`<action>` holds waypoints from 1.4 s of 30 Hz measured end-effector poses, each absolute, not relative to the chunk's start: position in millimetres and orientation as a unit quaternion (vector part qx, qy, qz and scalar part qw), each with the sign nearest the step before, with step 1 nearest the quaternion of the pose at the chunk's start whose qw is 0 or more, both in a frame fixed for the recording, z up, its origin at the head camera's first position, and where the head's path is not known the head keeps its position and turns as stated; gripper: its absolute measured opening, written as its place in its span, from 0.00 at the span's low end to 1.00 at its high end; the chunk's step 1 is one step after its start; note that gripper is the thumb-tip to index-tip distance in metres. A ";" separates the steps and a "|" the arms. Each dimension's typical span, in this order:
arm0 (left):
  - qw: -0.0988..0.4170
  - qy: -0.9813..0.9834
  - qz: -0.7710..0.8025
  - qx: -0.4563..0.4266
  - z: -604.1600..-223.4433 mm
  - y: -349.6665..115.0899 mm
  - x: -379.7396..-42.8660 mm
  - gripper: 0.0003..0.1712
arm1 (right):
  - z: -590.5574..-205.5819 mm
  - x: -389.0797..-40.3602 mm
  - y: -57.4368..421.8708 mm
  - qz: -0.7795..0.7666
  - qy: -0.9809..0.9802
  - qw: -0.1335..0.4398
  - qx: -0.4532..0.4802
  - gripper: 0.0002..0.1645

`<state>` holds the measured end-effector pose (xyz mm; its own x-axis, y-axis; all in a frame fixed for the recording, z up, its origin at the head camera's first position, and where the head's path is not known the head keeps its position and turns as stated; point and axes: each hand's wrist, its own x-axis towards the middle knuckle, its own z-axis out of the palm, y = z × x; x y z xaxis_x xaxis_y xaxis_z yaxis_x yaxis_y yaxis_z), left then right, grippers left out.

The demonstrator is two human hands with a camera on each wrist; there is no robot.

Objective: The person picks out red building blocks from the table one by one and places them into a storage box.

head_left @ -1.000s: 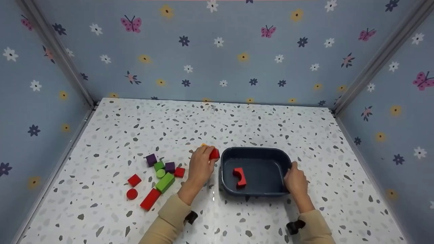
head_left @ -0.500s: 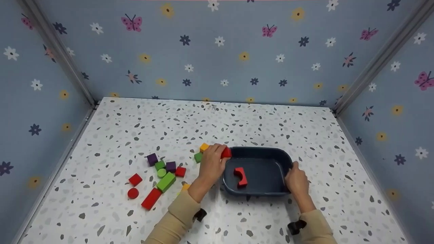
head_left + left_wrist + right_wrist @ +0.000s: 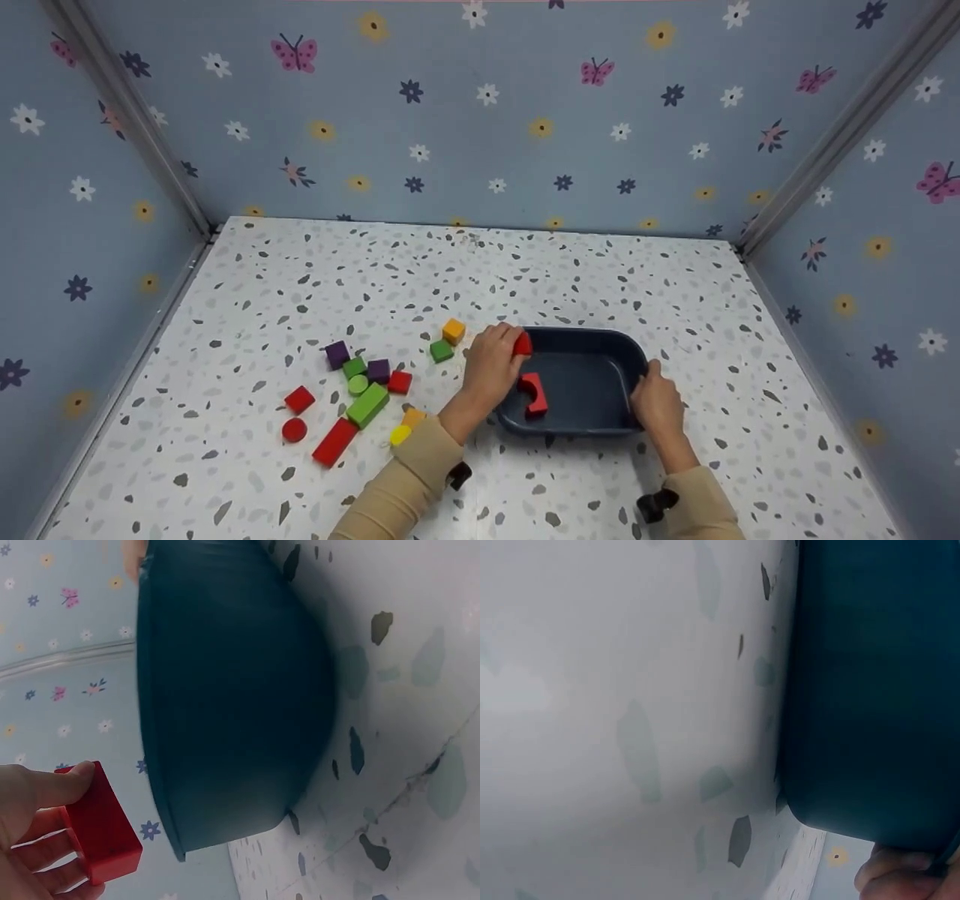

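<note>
In the head view my left hand (image 3: 491, 366) pinches a red block (image 3: 523, 344) above the left end of a dark blue plastic basin (image 3: 585, 431). The left wrist view shows the thumb on one side of this block (image 3: 105, 829) and the fingers on the other, beside the basin's rim. My right hand (image 3: 658, 397) grips the basin's right rim; its fingers (image 3: 900, 874) show at the lower right in the right wrist view. Inside the basin, toward the left, lies a red arch block (image 3: 535, 396), partly overlapped by the left hand.
Left of the basin, several blocks lie on the speckled table (image 3: 570, 517), among them a green bar (image 3: 367, 406), a red bar (image 3: 335, 442) and a red disc (image 3: 294, 430). A yellow cube (image 3: 453, 331) and a green block (image 3: 442, 350) sit nearer. Flowered panels enclose the table.
My left hand has carried the red block rightward, from beside the basin to over its left end, uncovering yellow and green blocks. The right hand stays on the rim.
</note>
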<state>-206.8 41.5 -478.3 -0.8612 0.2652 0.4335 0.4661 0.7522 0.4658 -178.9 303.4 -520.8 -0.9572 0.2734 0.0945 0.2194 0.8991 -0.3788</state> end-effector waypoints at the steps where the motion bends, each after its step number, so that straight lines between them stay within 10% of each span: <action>1: 0.171 -0.922 -0.282 -0.204 -479.1 42.7 -207.1 0.17 | -520.8 -178.8 303.4 0.185 -0.972 0.074 -0.126 0.14; 42: 0.116 -0.966 -0.079 -0.215 -513.1 79.4 -230.1 0.03 | -518.9 -177.3 303.4 0.195 -0.971 0.063 -0.122 0.15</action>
